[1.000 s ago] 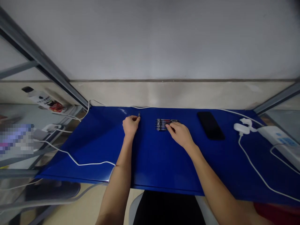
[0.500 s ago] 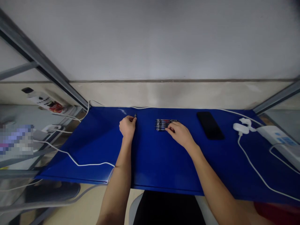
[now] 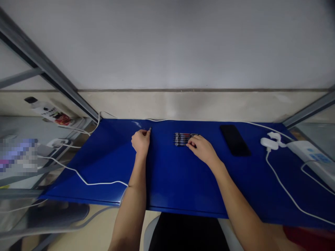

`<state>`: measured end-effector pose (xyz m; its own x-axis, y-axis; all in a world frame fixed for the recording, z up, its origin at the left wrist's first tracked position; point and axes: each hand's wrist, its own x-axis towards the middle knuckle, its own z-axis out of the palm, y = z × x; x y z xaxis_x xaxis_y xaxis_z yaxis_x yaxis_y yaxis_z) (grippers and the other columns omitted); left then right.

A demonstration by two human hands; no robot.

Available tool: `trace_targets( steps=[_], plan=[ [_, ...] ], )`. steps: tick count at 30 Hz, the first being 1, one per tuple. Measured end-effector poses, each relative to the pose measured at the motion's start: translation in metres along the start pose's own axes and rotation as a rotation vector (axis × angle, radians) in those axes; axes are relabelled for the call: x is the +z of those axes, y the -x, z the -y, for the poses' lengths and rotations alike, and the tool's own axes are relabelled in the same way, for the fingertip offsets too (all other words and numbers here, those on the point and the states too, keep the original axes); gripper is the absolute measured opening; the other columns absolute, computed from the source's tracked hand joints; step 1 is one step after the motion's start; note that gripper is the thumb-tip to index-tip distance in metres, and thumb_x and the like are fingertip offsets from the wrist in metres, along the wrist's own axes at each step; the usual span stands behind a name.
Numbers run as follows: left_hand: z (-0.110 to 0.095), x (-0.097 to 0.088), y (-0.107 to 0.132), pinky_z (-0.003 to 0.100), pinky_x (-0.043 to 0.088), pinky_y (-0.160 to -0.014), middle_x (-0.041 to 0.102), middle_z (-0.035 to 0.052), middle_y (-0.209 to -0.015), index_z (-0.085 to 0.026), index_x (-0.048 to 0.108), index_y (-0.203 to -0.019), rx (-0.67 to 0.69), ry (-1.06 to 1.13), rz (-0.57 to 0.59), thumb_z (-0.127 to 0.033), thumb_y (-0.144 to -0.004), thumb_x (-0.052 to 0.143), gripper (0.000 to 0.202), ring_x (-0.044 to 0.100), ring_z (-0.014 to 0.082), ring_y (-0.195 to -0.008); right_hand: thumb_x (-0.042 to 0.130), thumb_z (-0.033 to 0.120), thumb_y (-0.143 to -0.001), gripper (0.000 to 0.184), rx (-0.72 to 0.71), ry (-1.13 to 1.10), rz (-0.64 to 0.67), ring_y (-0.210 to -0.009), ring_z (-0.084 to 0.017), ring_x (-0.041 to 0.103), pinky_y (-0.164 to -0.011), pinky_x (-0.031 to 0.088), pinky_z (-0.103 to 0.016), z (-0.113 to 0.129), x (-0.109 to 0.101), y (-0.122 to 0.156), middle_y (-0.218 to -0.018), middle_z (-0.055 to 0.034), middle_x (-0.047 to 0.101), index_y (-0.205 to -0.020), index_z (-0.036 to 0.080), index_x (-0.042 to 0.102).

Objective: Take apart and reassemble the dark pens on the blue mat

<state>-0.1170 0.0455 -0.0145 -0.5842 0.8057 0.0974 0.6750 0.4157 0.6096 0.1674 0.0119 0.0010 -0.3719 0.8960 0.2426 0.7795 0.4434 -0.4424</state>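
My left hand (image 3: 140, 141) rests over the blue tabletop, closed in a pinch around a slim dark pen. Only the pen's tip (image 3: 150, 129) shows beyond the thumb and forefinger; the hand hides the rest. To the right, several dark pens (image 3: 180, 139) lie side by side in a row, one with a red part. At their right ends is my right hand (image 3: 201, 145), with curled fingers and thumb pressed against the pens. The fingers cover those ends, so I cannot tell how many pens they grip.
A black phone (image 3: 235, 140) lies right of the pens. Farther right are a white charger (image 3: 269, 143) and a white power strip (image 3: 311, 157) with cables. Another white cable (image 3: 99, 183) crosses the table's left side. A bottle (image 3: 52, 113) stands on the left shelf.
My left hand has shifted slightly left, with the pen's tip tilting a little. My right hand has slid slightly right along the pens' ends. The row of pens looks unchanged.
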Motion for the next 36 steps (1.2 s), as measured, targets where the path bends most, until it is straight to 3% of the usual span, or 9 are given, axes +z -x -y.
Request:
trace_targets(
  steps=[7,12,14,18,24,28,36],
  plan=[
    [-0.001,-0.003,0.0,0.039,0.047,-0.077,0.073,0.0146,-0.092,-0.019,0.074,-0.096,0.004,-0.022,-0.066,-0.044,-0.089,0.052,0.034,0.066,0.0326,-0.088,0.058,0.024,-0.089,0.012,-0.011,0.013,-0.01,-0.087,-0.021,0.059,-0.067,0.048,-0.032,-0.001,-0.001,0.0,-0.085,-0.0042,0.063,-0.078,0.022,0.061],
    [-0.017,-0.001,0.014,0.036,0.044,-0.083,0.07,0.0133,-0.096,-0.018,0.071,-0.101,0.262,-0.025,-0.18,-0.037,-0.094,0.044,0.034,0.061,0.0287,-0.094,0.059,0.023,-0.089,0.011,-0.003,0.032,-0.001,-0.087,-0.021,0.059,-0.066,0.048,-0.032,-0.001,-0.001,0.001,-0.086,-0.0047,0.063,-0.078,0.022,0.062],
    [-0.027,0.002,0.023,0.035,0.042,-0.087,0.068,0.0124,-0.095,-0.018,0.071,-0.1,0.392,0.014,-0.168,-0.038,-0.095,0.043,0.035,0.058,0.0271,-0.097,0.06,0.023,-0.089,0.012,-0.017,0.017,-0.001,-0.087,-0.021,0.059,-0.067,0.048,-0.033,-0.002,-0.001,0.001,-0.084,-0.0043,0.063,-0.077,0.022,0.061],
    [-0.043,0.007,0.045,0.035,0.04,-0.089,0.066,0.0087,-0.09,-0.02,0.072,-0.099,0.686,0.141,-0.025,-0.04,-0.095,0.048,0.031,0.054,0.0235,-0.094,0.066,0.024,-0.085,0.006,-0.061,-0.004,0.026,-0.092,-0.021,0.059,-0.072,0.05,-0.033,-0.006,-0.002,0.001,-0.088,-0.0035,0.063,-0.079,0.023,0.062],
    [-0.056,0.016,0.073,0.032,0.043,-0.078,0.065,0.0064,-0.086,-0.021,0.072,-0.09,1.026,0.175,0.285,-0.043,-0.092,0.055,0.028,0.051,0.0206,-0.087,0.069,0.021,-0.081,0.009,-0.081,0.01,0.061,-0.1,-0.023,0.058,-0.079,0.051,-0.036,-0.012,-0.004,0.001,-0.102,-0.0055,0.065,-0.088,0.023,0.063],
    [-0.059,0.021,0.079,0.034,0.044,-0.08,0.066,0.0063,-0.091,-0.022,0.072,-0.09,1.119,0.117,0.405,-0.039,-0.088,0.062,0.02,0.052,0.0215,-0.091,0.064,0.018,-0.084,0.006,-0.079,0.012,0.07,-0.099,-0.023,0.058,-0.077,0.051,-0.036,-0.01,-0.005,0.001,-0.099,-0.006,0.065,-0.087,0.023,0.062],
    [-0.057,0.026,0.077,0.035,0.044,-0.086,0.066,0.0058,-0.088,-0.021,0.071,-0.089,1.18,0.031,0.459,-0.034,-0.085,0.066,0.014,0.053,0.0227,-0.094,0.064,0.016,-0.083,0.008,-0.073,-0.003,0.09,-0.102,-0.024,0.057,-0.082,0.05,-0.037,-0.009,-0.005,0.001,-0.095,-0.0051,0.065,-0.083,0.023,0.061]
  ],
)
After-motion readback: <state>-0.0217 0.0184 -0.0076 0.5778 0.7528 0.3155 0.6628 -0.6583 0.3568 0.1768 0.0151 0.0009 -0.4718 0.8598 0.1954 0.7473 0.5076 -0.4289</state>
